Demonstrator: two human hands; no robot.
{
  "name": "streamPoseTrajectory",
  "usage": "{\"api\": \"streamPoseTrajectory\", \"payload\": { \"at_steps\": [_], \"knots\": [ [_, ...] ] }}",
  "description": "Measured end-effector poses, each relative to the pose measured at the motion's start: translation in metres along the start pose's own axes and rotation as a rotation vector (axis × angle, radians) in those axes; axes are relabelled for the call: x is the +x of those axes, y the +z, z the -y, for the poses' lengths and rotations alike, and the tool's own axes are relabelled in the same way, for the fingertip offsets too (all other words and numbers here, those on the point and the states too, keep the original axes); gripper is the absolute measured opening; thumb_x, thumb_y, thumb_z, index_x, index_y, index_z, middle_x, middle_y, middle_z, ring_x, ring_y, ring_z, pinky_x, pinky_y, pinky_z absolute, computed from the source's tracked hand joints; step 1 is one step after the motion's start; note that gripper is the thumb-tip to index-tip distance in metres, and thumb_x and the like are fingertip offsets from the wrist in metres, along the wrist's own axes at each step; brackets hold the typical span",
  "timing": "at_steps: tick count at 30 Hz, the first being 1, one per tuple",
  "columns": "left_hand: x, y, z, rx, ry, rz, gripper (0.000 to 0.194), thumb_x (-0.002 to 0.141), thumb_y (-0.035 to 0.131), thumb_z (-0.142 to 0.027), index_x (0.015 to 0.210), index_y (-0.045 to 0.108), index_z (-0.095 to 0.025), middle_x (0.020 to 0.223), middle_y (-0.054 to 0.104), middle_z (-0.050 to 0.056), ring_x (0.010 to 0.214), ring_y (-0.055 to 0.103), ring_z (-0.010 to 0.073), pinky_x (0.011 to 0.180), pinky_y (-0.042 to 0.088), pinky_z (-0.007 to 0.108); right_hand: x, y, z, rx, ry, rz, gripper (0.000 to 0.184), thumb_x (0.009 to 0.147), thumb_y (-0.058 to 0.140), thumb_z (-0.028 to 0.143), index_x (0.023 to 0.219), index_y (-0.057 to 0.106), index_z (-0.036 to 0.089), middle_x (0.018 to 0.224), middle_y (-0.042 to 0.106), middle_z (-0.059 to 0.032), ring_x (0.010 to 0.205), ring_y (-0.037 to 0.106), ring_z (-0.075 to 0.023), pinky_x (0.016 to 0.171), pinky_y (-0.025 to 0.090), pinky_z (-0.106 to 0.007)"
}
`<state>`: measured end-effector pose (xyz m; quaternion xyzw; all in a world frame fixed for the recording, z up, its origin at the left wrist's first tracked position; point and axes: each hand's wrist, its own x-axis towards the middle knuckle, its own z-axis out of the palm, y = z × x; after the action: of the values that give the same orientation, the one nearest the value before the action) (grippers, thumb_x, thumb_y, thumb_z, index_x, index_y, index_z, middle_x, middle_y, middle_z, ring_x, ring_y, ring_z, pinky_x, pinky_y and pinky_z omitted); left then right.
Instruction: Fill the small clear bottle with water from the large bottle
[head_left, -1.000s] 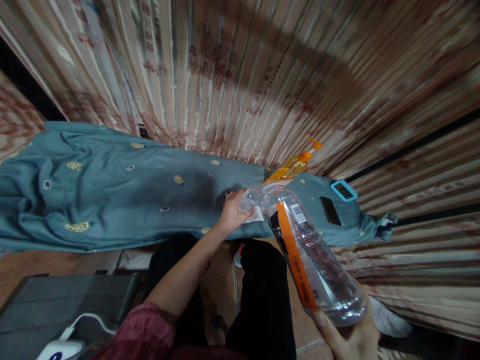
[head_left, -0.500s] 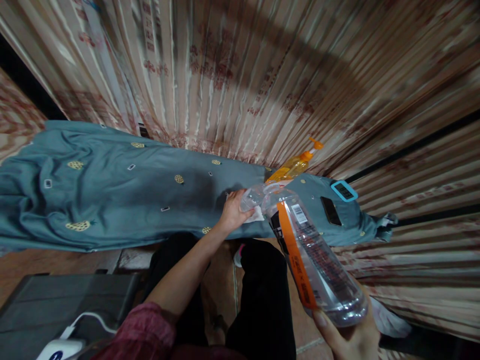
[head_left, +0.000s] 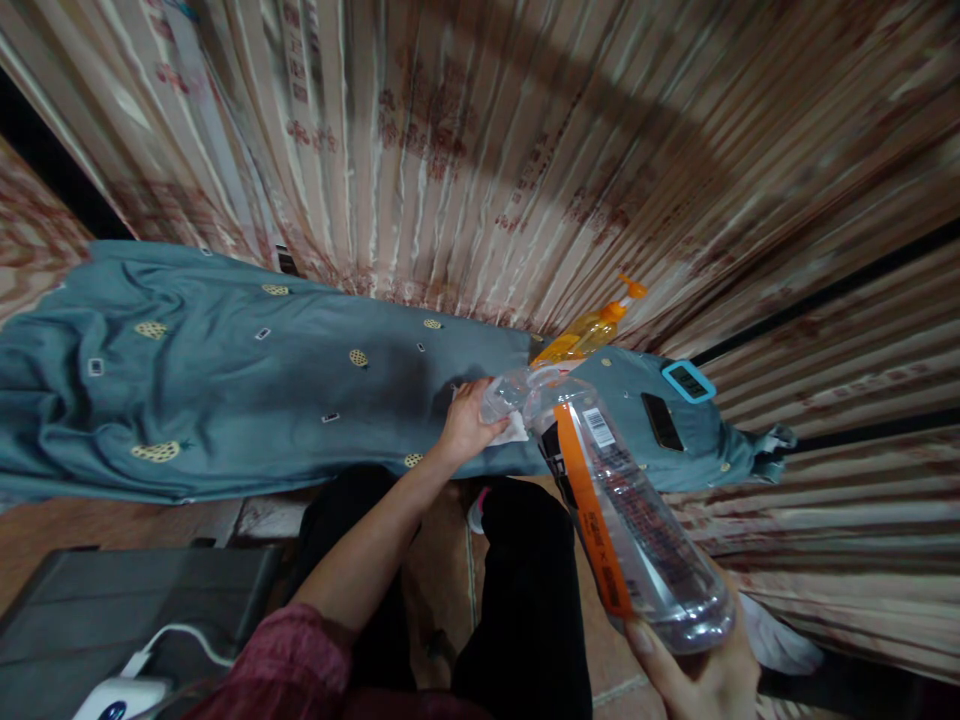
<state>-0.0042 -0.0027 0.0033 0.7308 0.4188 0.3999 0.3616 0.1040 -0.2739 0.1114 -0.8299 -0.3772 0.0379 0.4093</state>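
Observation:
My right hand grips the base of a large clear plastic bottle with an orange and black label. The bottle is tilted, its neck end pointing up and left. My left hand is closed round a small clear plastic cup, which meets the bottle's mouth. Part of the cup's rim is hidden behind the bottle's neck. Under the cup, a white tissue lies on the cloth. Just behind stands a pump bottle of yellow liquid with an orange pump head.
A green-blue cloth with pineapple prints covers the long narrow surface. To the right lie a dark phone and a blue-framed digital clock. Pleated curtains hang behind. At lower left, a white device with a cable rests on a grey box.

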Motion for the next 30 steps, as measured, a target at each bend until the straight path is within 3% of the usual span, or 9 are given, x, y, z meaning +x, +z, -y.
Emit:
{"api": "streamPoseTrajectory", "payload": {
  "at_steps": [9,16,21,26,30],
  "knots": [
    [-0.0011,0.0012,0.0022,-0.018,0.017,-0.022,0.054,0.07,0.083,-0.026,0.12,0.063,-0.023,0.116,0.071,0.007,0.112,0.066,0.0301,0.104,0.054,0.048,-0.0001,-0.0003,-0.0006,0.016,0.005,0.004,0.094,0.071,0.072,0.071,0.142,0.047,0.014,0.123,0.061,-0.0169,0.109,0.062,-0.0351,0.096,0.048,-0.048],
    [-0.0008,0.0005,0.0026,-0.068,0.052,-0.052,0.051,0.069,0.082,-0.023,0.116,0.063,-0.024,0.122,0.066,0.007,0.118,0.063,0.0294,0.108,0.052,0.051,0.0004,-0.0009,-0.0008,-0.024,-0.024,0.0,0.088,0.073,0.069,0.07,0.139,0.05,0.015,0.126,0.06,-0.0163,0.11,0.062,-0.0338,0.097,0.049,-0.046],
    [-0.0003,0.0011,0.0054,-0.067,0.062,-0.058,0.051,0.068,0.082,-0.023,0.115,0.064,-0.024,0.119,0.064,0.007,0.116,0.062,0.0288,0.106,0.053,0.049,0.0,-0.0012,0.0002,-0.01,0.002,0.005,0.093,0.072,0.07,0.072,0.141,0.048,0.013,0.13,0.06,-0.0186,0.112,0.062,-0.0356,0.097,0.049,-0.048],
    [-0.0003,0.0019,0.0075,-0.038,0.078,-0.063,0.051,0.068,0.083,-0.023,0.116,0.064,-0.024,0.116,0.063,0.007,0.113,0.061,0.0287,0.105,0.053,0.05,-0.001,-0.0005,-0.0024,0.003,0.017,0.011,0.095,0.071,0.072,0.072,0.142,0.047,0.014,0.12,0.063,-0.0154,0.106,0.064,-0.0337,0.096,0.049,-0.047],
    [0.0001,0.0024,0.0086,-0.04,0.09,-0.071,0.053,0.067,0.084,-0.022,0.116,0.065,-0.029,0.114,0.063,0.005,0.112,0.061,0.0292,0.104,0.054,0.051,-0.0008,-0.0001,-0.0009,0.015,0.001,0.012,0.091,0.073,0.071,0.07,0.141,0.049,0.014,0.124,0.063,-0.0161,0.108,0.065,-0.0332,0.097,0.05,-0.046]
  ]
}}
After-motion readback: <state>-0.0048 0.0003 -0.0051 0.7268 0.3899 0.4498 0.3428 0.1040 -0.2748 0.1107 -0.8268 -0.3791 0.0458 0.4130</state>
